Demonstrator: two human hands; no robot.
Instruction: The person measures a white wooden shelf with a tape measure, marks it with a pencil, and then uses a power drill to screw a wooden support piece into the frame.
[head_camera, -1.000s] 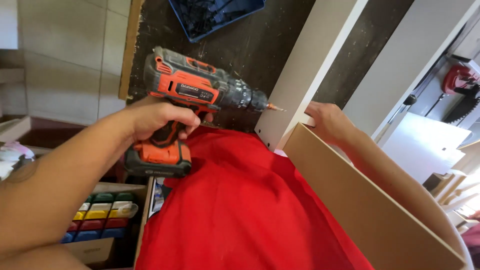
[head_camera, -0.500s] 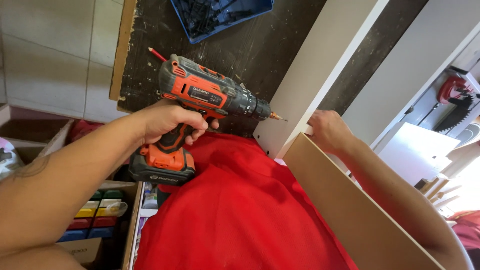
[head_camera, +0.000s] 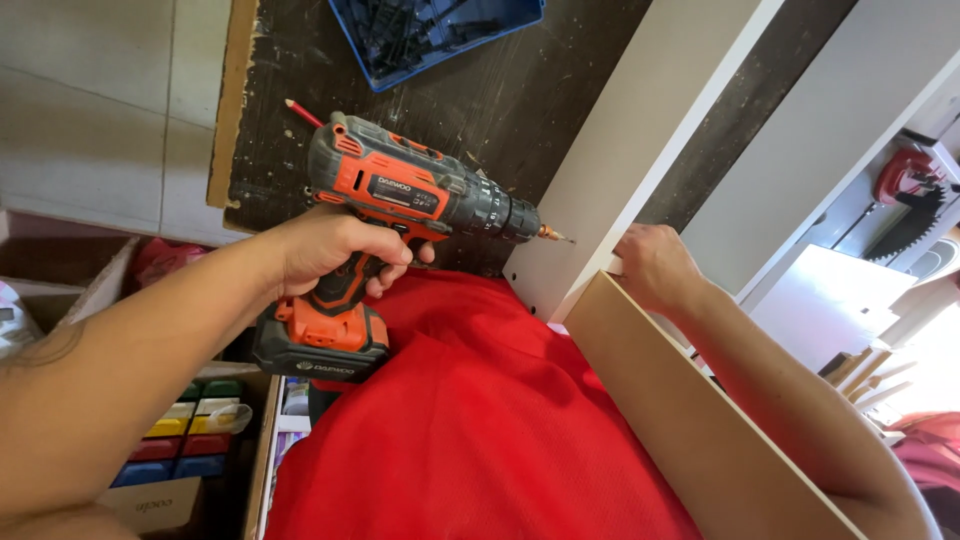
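My left hand (head_camera: 325, 250) grips the handle of an orange and grey cordless drill (head_camera: 400, 200). Its bit tip touches the face of a long white board (head_camera: 650, 140) near the board's lower end. My right hand (head_camera: 655, 265) rests where that white board meets a second board with a bare brown edge (head_camera: 700, 420), fingers curled over the joint. My red shirt (head_camera: 470, 420) fills the lower middle of the view.
A dark worn workbench (head_camera: 300, 150) carries a blue tray of screws (head_camera: 430, 30) and a red pencil (head_camera: 303, 113). Below left stands a box of coloured bins (head_camera: 185, 430). A circular saw blade (head_camera: 915, 215) and more white panels lie at the right.
The drill has shifted slightly right and its bit now meets the white board. My right hand has slid down a little along the joint.
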